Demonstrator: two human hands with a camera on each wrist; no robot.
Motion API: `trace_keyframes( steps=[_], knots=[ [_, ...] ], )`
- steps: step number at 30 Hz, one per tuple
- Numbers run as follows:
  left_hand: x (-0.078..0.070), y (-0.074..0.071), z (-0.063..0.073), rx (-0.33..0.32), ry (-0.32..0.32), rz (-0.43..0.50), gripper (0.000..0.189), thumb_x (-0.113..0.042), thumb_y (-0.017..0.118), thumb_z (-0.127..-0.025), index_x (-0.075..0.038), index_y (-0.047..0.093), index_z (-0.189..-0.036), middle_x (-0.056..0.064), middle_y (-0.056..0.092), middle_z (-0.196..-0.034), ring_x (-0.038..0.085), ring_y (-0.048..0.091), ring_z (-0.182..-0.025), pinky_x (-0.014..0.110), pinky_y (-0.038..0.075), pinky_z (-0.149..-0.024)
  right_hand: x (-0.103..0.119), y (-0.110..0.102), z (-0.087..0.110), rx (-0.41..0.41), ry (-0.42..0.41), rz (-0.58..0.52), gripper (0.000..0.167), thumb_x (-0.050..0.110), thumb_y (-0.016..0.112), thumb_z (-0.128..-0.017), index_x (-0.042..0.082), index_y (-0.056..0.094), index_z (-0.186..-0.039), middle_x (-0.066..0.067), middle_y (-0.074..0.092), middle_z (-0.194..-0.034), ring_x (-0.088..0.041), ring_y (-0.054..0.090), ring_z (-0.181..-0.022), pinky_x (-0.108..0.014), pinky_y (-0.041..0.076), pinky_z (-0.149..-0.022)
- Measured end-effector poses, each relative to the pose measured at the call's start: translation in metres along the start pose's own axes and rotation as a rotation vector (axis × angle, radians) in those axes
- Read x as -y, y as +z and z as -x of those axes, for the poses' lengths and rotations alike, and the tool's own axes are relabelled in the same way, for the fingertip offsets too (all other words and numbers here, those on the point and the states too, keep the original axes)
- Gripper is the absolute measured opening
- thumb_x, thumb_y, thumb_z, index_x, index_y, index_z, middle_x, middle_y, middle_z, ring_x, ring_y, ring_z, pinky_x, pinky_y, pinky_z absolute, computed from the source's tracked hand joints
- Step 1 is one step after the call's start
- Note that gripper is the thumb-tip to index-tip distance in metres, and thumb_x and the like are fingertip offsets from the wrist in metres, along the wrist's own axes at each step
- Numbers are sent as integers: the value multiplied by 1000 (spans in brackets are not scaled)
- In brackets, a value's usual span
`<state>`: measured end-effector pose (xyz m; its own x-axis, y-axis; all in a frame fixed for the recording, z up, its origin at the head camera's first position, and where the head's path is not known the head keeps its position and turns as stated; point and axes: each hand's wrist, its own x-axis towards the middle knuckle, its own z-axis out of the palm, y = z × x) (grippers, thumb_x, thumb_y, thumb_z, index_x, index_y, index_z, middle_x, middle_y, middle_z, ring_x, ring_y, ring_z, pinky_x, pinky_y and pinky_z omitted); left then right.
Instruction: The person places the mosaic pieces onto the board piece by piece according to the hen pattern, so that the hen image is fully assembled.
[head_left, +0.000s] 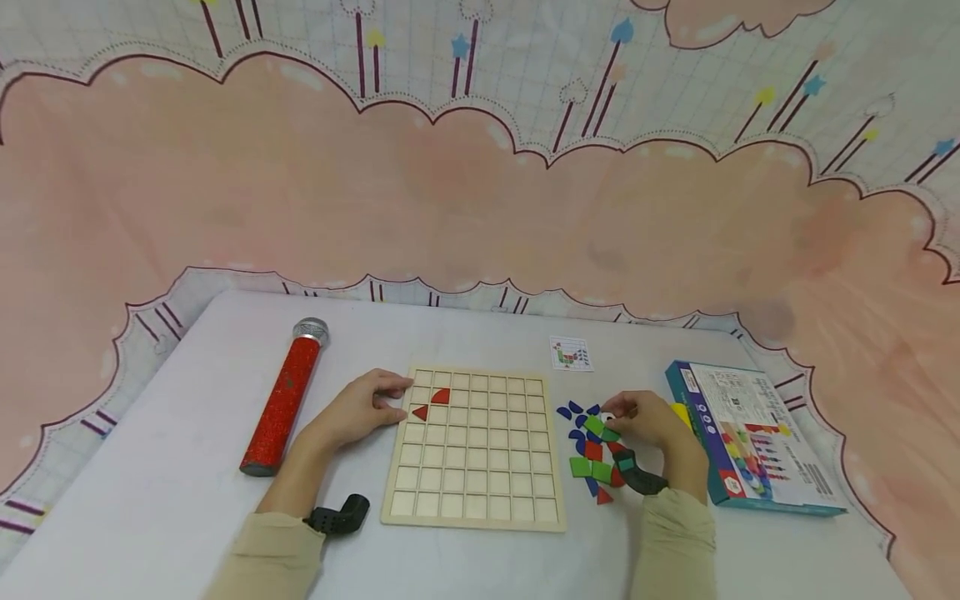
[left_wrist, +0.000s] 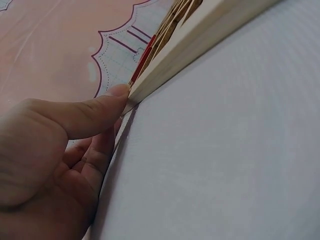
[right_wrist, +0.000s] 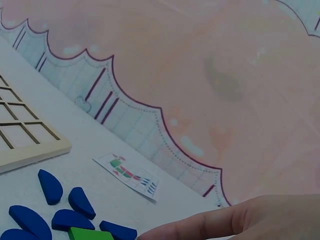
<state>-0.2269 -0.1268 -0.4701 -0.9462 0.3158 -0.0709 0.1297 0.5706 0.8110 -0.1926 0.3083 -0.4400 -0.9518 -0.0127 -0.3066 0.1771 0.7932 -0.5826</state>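
Note:
My left hand (head_left: 365, 408) touches the left edge of a wooden grid board (head_left: 557, 467), thumb and forefinger spread along it. In the left wrist view the thumb (left_wrist: 95, 112) rests at the board's corner. Two red pieces lie in the board's upper left: a quarter circle (head_left: 442, 396) and a triangle (head_left: 420, 412). My right hand (head_left: 648, 417) is over a pile of flat shapes, its fingertips bent down at a small white piece (head_left: 607, 416); I cannot tell whether they pinch it. Blue half circles (right_wrist: 31, 222), green squares (head_left: 581, 467) and red pieces (head_left: 593, 451) lie around it.
A small picture card (head_left: 572, 354) lies behind the pile. On the right is a printed box (head_left: 772, 442), with a yellow piece (head_left: 681, 414) beside it. A red microphone (head_left: 285, 400) lies left of my left arm on the white table (head_left: 187, 467).

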Motion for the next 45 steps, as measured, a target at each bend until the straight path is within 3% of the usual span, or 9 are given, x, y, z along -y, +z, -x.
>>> trace_keyframes(
  steps=[15,29,45],
  knots=[
    [0,-2,-3,20,21,-19,52,-10,73,-81,-9,57,-131,12,55,-121,20,54,-95,34,47,-84,1,-7,-2,23,-12,-13,19,16,71,-85,10,62,-101,-8,58,-95,-23,51,-92,-36,46,-79],
    [3,-2,-5,18,27,-38,51,-11,73,-82,-10,57,-131,11,56,-122,21,54,-99,33,47,-84,5,-14,1,-38,-51,-59,27,10,58,-93,12,65,-119,-18,54,-123,-34,50,-113,-46,46,-91],
    [4,-2,-5,7,33,-22,52,-13,74,-81,-9,58,-130,9,57,-118,20,53,-99,31,46,-83,9,-9,-3,-77,-51,-93,33,16,66,-89,8,62,-120,-14,61,-108,-23,59,-94,-42,49,-87]
  ],
)
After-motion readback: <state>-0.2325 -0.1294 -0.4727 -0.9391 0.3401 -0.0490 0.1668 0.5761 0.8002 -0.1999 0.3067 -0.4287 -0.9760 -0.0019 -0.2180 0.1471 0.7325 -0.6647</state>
